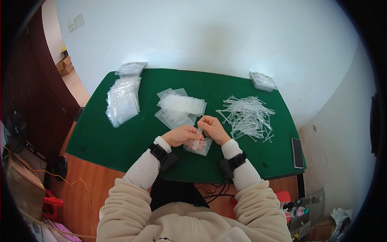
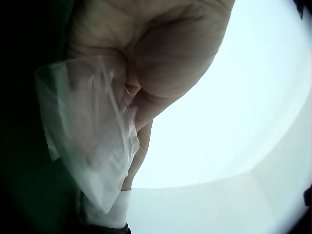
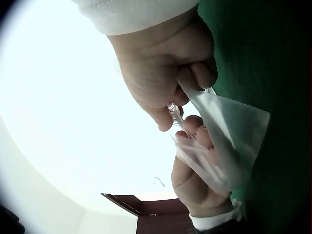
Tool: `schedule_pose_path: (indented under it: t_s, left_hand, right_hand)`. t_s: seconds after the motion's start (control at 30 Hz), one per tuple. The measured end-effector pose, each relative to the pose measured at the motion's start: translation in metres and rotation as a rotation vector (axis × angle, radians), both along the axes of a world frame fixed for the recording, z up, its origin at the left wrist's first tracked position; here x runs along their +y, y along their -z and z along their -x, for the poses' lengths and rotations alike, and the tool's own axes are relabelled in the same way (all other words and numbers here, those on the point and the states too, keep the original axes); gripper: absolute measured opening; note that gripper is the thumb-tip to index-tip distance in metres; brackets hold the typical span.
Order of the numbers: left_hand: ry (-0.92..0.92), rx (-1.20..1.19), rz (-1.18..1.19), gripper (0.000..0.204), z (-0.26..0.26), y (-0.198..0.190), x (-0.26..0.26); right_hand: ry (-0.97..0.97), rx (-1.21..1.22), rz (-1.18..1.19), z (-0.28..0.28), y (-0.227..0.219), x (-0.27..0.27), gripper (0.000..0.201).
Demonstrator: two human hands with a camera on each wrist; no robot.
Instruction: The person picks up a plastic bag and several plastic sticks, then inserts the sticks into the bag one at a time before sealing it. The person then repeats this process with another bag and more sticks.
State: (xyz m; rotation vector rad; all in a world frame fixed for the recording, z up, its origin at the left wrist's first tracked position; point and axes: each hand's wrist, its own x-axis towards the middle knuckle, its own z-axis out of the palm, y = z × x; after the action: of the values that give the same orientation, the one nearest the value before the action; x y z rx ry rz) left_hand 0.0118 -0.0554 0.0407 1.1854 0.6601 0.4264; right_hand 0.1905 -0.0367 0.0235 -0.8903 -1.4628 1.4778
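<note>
At the near edge of the green felt-covered table (image 1: 121, 137), the left hand (image 1: 182, 135) pinches open a small clear plastic zip bag (image 1: 200, 146) while the right hand (image 1: 213, 128), fingers curled, feeds a bundle of thin clear plastic sticks (image 1: 198, 136) into its mouth. The filling step seems underway; next, the bundle likely needs pushing fully down. Beyond the bag lie loose empty clear bags (image 1: 180, 107), with a heap of clear plastic sticks (image 1: 246, 117) to its right; nothing blocks the hands.

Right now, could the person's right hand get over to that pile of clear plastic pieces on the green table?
Probably yes: the pile of clear plastic pieces lies just beyond the right hand with bare green table between. But that hand is busy pinching pieces into the small bag.
</note>
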Motion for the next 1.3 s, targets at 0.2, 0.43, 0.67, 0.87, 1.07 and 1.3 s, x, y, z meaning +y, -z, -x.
schedule_pose_path:
  t_s: [0.2, 0.43, 0.67, 0.87, 1.07, 1.3]
  left_hand:
    - [0.008, 0.039, -0.068, 0.022, 0.000, 0.003, 0.001]
    - [0.054, 0.104, -0.154, 0.024, 0.001, 0.000, 0.001]
    - [-0.002, 0.114, -0.383, 0.018, 0.013, -0.003, 0.000]
    - [0.177, 0.289, -0.588, 0.014, 0.021, 0.000, 0.010]
    - [-0.154, 0.170, -0.702, 0.015, 0.007, 0.004, 0.005]
    - [-0.460, 0.044, -0.954, 0.014, -0.003, -0.002, 0.001]
  right_hand:
    - [-0.068, 0.007, 0.005, -0.002, -0.001, 0.000, 0.012]
    - [-0.134, 0.030, 0.099, -0.005, -0.005, -0.001, 0.012]
    - [-0.076, -0.009, 0.054, -0.013, -0.003, 0.005, 0.013]
    - [-0.052, -0.067, 0.026, -0.014, -0.004, 0.004, 0.013]
    - [-0.055, -0.070, -0.068, -0.014, -0.010, 0.000, 0.014]
    - [0.132, -0.064, -0.419, -0.006, -0.013, -0.004, 0.013]
